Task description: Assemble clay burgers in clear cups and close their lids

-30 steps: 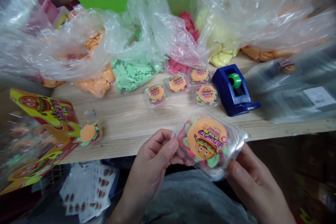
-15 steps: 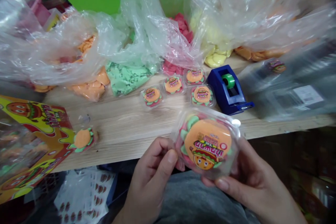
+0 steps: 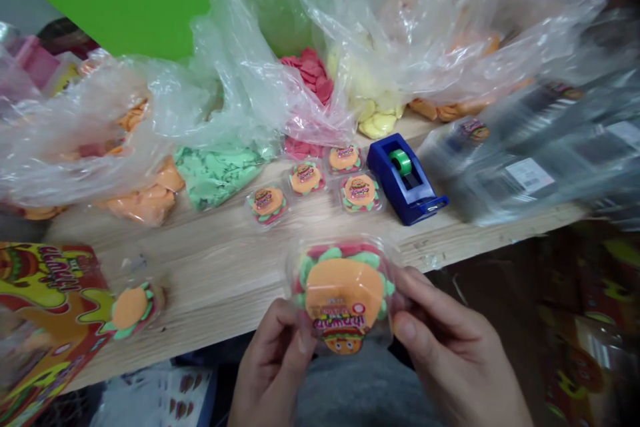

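Note:
A clear plastic burger pack (image 3: 345, 287), with an orange bun, green frill and a printed burger label on top, is held up over the table's front edge. My left hand (image 3: 275, 360) pinches its lower left corner between thumb and fingers. On the right side my right hand (image 3: 450, 340) grips it, thumb in front and fingers behind. Beyond it, several similar small packs (image 3: 360, 192) lie on the wooden table (image 3: 215, 260). A blue tape dispenser (image 3: 407, 177) with a green roll stands to their right.
Plastic bags of green pieces (image 3: 215, 173), red pieces (image 3: 310, 77), yellow pieces (image 3: 377, 119) and orange pieces (image 3: 147, 193) line the back. A printed display box (image 3: 55, 307) stands left, an unlabelled burger (image 3: 131, 310) beside it. Clear packaging (image 3: 505, 167) lies right; sticker sheets (image 3: 165, 393) sit below.
Both hands have brought the pack left, and it is now tilted with its label facing lower. The camera view has shifted, so the table items appear further left and slightly lower.

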{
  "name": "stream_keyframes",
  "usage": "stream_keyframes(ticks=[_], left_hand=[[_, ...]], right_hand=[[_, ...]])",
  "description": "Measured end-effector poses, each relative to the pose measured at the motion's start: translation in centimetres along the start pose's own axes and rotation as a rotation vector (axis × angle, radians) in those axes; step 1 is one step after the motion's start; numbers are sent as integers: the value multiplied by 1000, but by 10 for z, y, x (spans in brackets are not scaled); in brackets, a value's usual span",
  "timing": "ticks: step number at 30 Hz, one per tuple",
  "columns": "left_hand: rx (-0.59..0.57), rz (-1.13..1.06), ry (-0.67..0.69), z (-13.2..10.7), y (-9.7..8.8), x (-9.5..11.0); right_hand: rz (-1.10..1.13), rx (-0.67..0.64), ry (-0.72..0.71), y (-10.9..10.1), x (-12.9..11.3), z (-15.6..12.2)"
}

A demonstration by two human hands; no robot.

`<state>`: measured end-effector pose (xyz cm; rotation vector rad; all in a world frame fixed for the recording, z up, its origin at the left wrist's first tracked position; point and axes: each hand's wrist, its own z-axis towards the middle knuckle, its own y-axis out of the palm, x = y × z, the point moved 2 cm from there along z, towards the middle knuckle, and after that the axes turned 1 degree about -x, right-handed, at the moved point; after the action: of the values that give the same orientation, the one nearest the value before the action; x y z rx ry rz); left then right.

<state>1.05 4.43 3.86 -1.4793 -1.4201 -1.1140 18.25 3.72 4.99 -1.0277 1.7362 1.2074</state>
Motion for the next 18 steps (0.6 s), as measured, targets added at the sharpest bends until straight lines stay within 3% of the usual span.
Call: stream_keyframes(ticks=[7,13,18], left_hand=[[-17,-63,-1,-5,8,0],[68,-182,-72,-5,6,-11],[144,-261,-69,-4,-1,-18]], right_hand=[[159,-54,78,-7,11,1],[144,-6,99,-10,20,-3],[131,-61,123,-6,29,-8]])
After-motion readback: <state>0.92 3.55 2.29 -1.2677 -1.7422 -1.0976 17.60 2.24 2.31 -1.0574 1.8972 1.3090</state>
